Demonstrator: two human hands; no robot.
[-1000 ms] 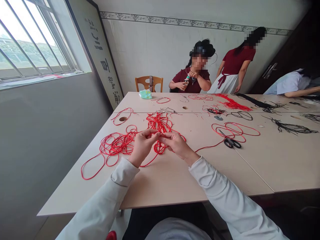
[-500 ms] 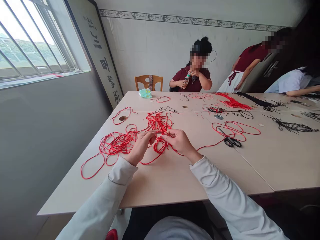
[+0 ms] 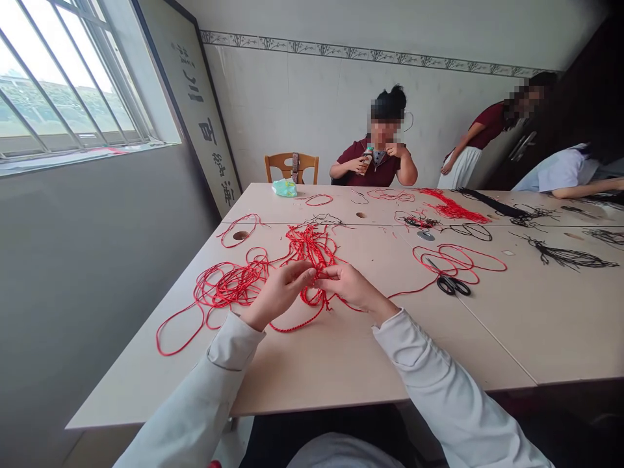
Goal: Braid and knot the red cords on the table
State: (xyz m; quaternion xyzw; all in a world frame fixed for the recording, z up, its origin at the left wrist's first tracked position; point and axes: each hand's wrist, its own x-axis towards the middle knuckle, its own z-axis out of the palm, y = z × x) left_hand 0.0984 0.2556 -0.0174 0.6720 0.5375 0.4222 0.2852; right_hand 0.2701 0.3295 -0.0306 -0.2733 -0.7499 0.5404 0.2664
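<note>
Both of my hands meet over a bundle of braided red cords (image 3: 308,242) on the pale table (image 3: 341,370). My left hand (image 3: 288,290) is closed, thumb and fingers pinching the red cord. From the right, my right hand (image 3: 345,283) pinches the same cord, its fingertips almost touching the left ones. The exact spot between the fingertips is partly hidden. Loops and cord ends hang just below the hands. A loose pile of thin red cord (image 3: 229,286) lies left of my left hand.
Black scissors (image 3: 453,285) lie on the right, beside looped red cord (image 3: 492,260). Black cord bundles (image 3: 575,255) lie farther right. A pale green packet (image 3: 285,188) sits at the far edge. Across the table, a seated person (image 3: 385,156) holds a bottle; two more people are at the right.
My left hand has turned, its thumb now nearer the right fingertips. Both hands still pinch the cord. The seated person's hand has moved off the bottle top, and the standing person has shifted.
</note>
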